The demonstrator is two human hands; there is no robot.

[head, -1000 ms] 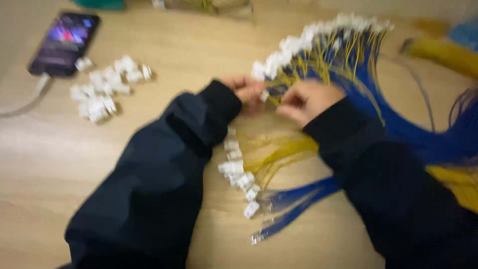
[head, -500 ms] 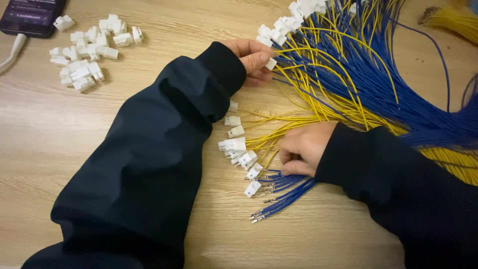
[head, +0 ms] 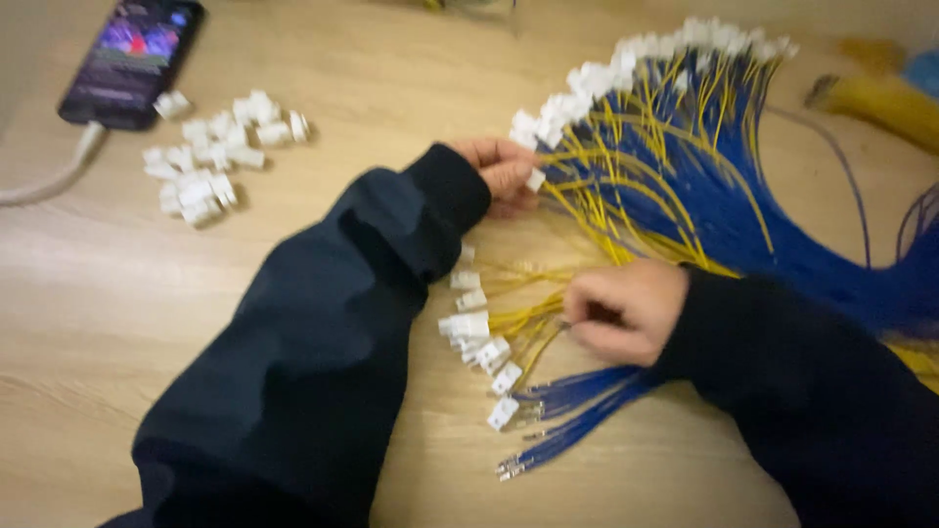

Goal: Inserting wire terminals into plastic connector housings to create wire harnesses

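Observation:
My left hand (head: 501,172) pinches a small white plastic connector (head: 535,180) at the edge of a big fan of yellow and blue wires (head: 685,166) tipped with white connectors. My right hand (head: 621,311) is closed around thin yellow wires (head: 528,328) of a smaller bundle on the table. White connectors (head: 474,332) sit at that bundle's ends. Loose blue wires (head: 577,416) with bare metal tips lie just below my right hand. Both arms wear dark sleeves.
A pile of loose white connectors (head: 210,161) lies at the upper left on the wooden table (head: 117,323). A phone (head: 132,59) with a lit screen and a white cable (head: 49,181) sits beyond it. Yellow bundles (head: 880,103) lie at the far right.
My right hand left the left hand at the wire fan and dropped down to the smaller yellow bundle, closing on its wires. My left hand stayed at the fan with the connector.

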